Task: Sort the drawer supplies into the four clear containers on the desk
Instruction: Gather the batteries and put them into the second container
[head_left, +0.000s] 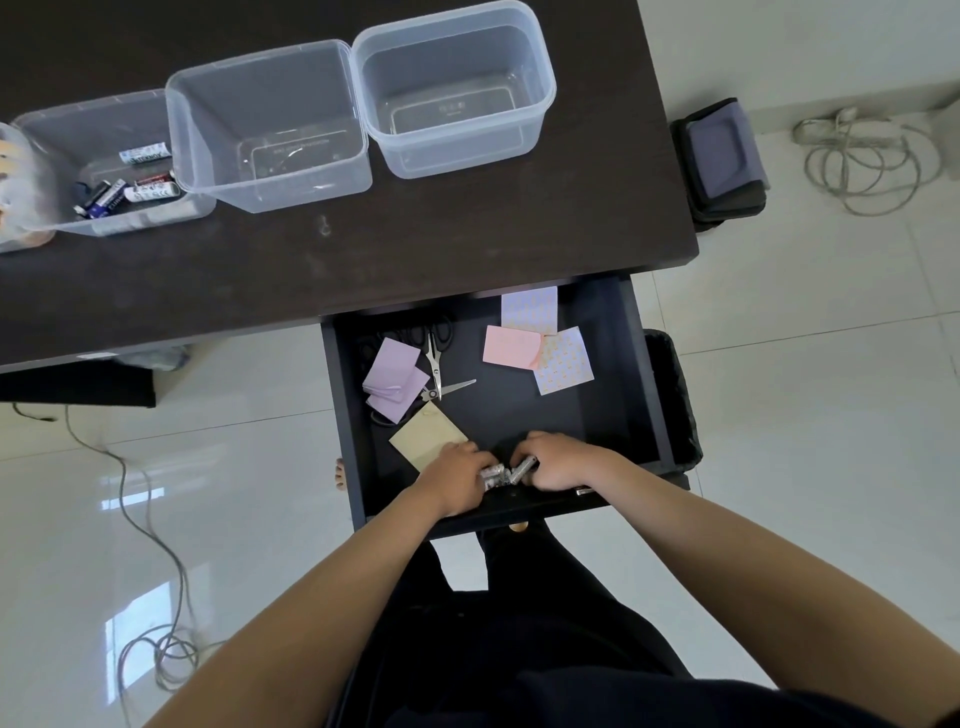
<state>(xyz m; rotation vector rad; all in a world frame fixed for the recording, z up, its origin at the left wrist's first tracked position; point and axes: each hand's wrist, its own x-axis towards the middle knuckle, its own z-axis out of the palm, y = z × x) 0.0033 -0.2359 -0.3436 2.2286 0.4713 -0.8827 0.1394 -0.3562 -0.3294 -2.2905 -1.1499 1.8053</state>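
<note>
The dark drawer is pulled out under the desk. Both hands are at its front edge, gathering a cluster of batteries. My left hand curls round the left side of the cluster, and my right hand grips the right side. Further back in the drawer lie scissors, purple notes, a pink note, patterned notes and a tan note. On the desk stand clear containers: one holds several batteries, two hold nothing.
A fourth container shows partly at the left edge. The dark desk spans the top. A black bin stands right of the drawer and a dark case beside the desk. Cables lie on the white tiled floor.
</note>
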